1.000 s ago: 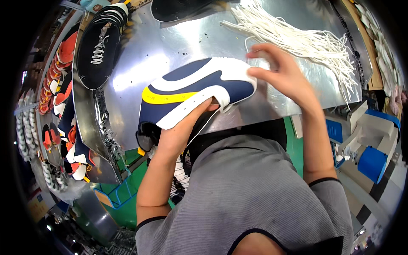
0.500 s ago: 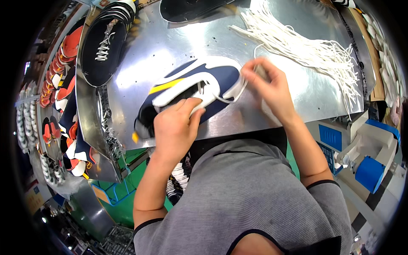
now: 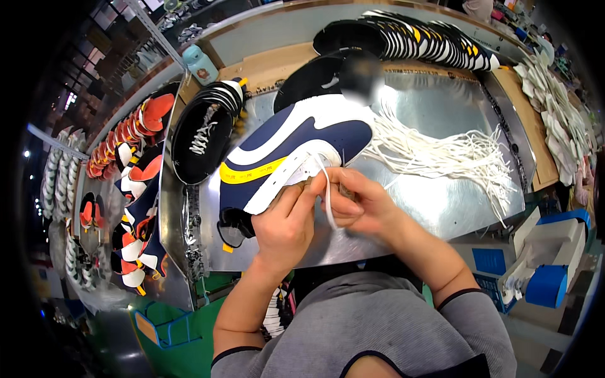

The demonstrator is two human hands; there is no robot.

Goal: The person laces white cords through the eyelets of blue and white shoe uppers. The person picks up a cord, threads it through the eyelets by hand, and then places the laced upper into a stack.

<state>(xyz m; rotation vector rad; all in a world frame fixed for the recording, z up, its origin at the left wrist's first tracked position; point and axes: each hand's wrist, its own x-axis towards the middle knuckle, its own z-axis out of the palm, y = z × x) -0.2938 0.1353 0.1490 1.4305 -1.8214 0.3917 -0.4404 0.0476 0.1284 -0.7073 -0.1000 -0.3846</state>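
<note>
Lifted closer since half a second ago: navy, white and yellow shoe upper (image 3: 296,154), now tilted above steel table (image 3: 441,208). Left hand (image 3: 283,227) clamped on eyelet edge; right hand (image 3: 359,205) pinching white lace (image 3: 328,195). Could miss the eyelet or snag loose lace pile (image 3: 454,154) if pulled carelessly.

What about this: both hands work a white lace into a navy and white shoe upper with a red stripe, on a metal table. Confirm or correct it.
One detail is wrong: the stripe is yellow, not red. The head view shows the left hand and right hand working a white lace into the navy and white shoe upper over the metal table.
</note>
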